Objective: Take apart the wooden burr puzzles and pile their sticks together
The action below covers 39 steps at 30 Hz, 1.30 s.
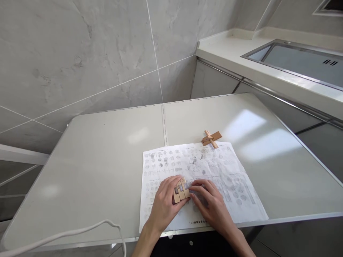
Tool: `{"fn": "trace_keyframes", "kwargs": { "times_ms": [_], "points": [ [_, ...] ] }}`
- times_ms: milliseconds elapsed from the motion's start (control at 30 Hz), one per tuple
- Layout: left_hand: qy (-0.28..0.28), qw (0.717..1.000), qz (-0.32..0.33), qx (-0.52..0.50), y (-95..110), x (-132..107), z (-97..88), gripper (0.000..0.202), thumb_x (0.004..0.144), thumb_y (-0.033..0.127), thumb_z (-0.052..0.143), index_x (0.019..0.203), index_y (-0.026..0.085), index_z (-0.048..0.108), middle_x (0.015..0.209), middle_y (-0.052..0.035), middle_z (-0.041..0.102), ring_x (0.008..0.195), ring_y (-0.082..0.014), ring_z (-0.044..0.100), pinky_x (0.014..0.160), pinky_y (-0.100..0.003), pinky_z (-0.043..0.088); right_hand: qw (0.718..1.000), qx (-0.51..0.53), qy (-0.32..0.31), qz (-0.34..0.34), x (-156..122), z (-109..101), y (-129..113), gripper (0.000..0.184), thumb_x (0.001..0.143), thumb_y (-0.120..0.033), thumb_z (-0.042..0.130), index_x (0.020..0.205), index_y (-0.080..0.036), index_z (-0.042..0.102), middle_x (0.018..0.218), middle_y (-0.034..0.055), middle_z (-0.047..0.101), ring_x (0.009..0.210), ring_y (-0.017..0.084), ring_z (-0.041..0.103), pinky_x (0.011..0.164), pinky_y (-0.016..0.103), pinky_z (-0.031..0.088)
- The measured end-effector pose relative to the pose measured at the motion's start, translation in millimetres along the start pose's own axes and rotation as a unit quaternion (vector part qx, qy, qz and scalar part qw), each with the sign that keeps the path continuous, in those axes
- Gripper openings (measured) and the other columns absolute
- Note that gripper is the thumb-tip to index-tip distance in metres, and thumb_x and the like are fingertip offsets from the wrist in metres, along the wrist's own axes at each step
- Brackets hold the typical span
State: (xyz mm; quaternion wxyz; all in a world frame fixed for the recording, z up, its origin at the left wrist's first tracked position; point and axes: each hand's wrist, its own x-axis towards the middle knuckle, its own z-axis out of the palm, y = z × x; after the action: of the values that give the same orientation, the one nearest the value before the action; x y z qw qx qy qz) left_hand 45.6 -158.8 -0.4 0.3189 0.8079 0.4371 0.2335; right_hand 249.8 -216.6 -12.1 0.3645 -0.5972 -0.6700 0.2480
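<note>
A small wooden block puzzle, made of pale pieces fitted side by side with greyish patches between them, is held just over a printed paper sheet. My left hand wraps round its left side, with fingers along the top and the thumb along the lower edge. From the right, my right hand reaches in with curled fingers, its fingertips pressed at the puzzle's right edge. Whether those fingertips pinch a separate piece is too small to tell. Several faint drawings and grey smudges cover the sheet.
Beyond the sheet's top edge lie crossed wooden pieces. A white cable runs over the table's front left. Behind stands a grey tiled wall; at right is a counter with a sink.
</note>
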Motion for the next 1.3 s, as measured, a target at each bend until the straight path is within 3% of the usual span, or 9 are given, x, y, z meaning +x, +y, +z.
{"fn": "trace_keyframes", "kwargs": {
  "times_ms": [200, 367, 533, 633, 900, 1300],
  "points": [
    [0.014, 1.0, -0.006, -0.012, -7.1, 1.1, -8.5, 0.068, 0.095, 0.041, 0.079, 0.154, 0.036, 0.045, 0.144, -0.0073, 0.066, 0.136, -0.0295, 0.063, 0.112, -0.05, 0.059, 0.999, 0.029, 0.011, 0.021, 0.8, 0.0, 0.4, 0.017, 0.11, -0.024, 0.052, 0.121, -0.027, 0.065, 0.115, 0.0105, 0.07, 0.11, 0.03, 0.068, 0.088, 0.046, 0.06],
    [0.091, 0.994, -0.052, 0.017, -24.4, 12.7, -33.5, 0.066, 0.091, 0.05, 0.081, 0.15, 0.036, 0.052, 0.137, -0.0071, 0.069, 0.125, -0.0307, 0.07, 0.101, -0.05, 0.064, 0.999, 0.035, 0.012, 0.029, -0.1, -0.6, 2.2, 0.017, 0.11, -0.025, 0.051, 0.117, -0.028, 0.066, 0.113, 0.0099, 0.072, 0.107, 0.03, 0.07, 0.086, 0.045, 0.061],
    [0.168, 0.981, -0.086, 0.05, -51.2, 38.9, -64.7, 0.06, 0.087, 0.054, 0.083, 0.139, 0.031, 0.062, 0.132, -0.0073, 0.073, 0.12, -0.0302, 0.072, 0.103, -0.05, 0.061, 0.998, 0.042, 0.022, 0.03, 0.3, -1.5, 1.0, 0.017, 0.11, -0.025, 0.051, 0.113, -0.028, 0.067, 0.11, 0.0094, 0.073, 0.104, 0.03, 0.072, 0.082, 0.044, 0.062],
    [0.196, 0.973, -0.108, 0.054, -66.9, 52.3, -74.3, 0.062, 0.082, 0.057, 0.086, 0.134, 0.029, 0.066, 0.132, -0.0078, 0.074, 0.12, -0.0315, 0.072, 0.104, -0.051, 0.061, 0.998, 0.051, 0.021, 0.034, 0.7, -2.2, 0.2, 0.018, 0.11, -0.025, 0.05, 0.112, -0.028, 0.068, 0.109, 0.0096, 0.073, 0.103, 0.03, 0.072, 0.082, 0.043, 0.063],
    [0.194, 0.972, -0.133, 0.023, -85.2, 62.8, -77.4, 0.067, 0.078, 0.055, 0.089, 0.134, 0.027, 0.065, 0.135, -0.0073, 0.074, 0.125, -0.031, 0.07, 0.11, -0.05, 0.057, 0.997, 0.06, 0.012, 0.042, 0.1, -1.9, 1.9, 0.017, 0.111, -0.025, 0.05, 0.112, -0.027, 0.067, 0.11, 0.0095, 0.073, 0.104, 0.029, 0.071, 0.082, 0.044, 0.062],
    [0.17, 0.976, -0.133, 0.032, -86.7, 62.5, -77.7, 0.063, 0.083, 0.048, 0.086, 0.138, 0.03, 0.061, 0.137, -0.007, 0.07, 0.123, -0.0304, 0.069, 0.105, -0.048, 0.058, 0.998, 0.051, 0.019, 0.037, 0.8, -1.8, 0.5, 0.017, 0.11, -0.025, 0.052, 0.11, -0.028, 0.068, 0.107, 0.0083, 0.074, 0.102, 0.029, 0.073, 0.081, 0.041, 0.063]
  ]
}}
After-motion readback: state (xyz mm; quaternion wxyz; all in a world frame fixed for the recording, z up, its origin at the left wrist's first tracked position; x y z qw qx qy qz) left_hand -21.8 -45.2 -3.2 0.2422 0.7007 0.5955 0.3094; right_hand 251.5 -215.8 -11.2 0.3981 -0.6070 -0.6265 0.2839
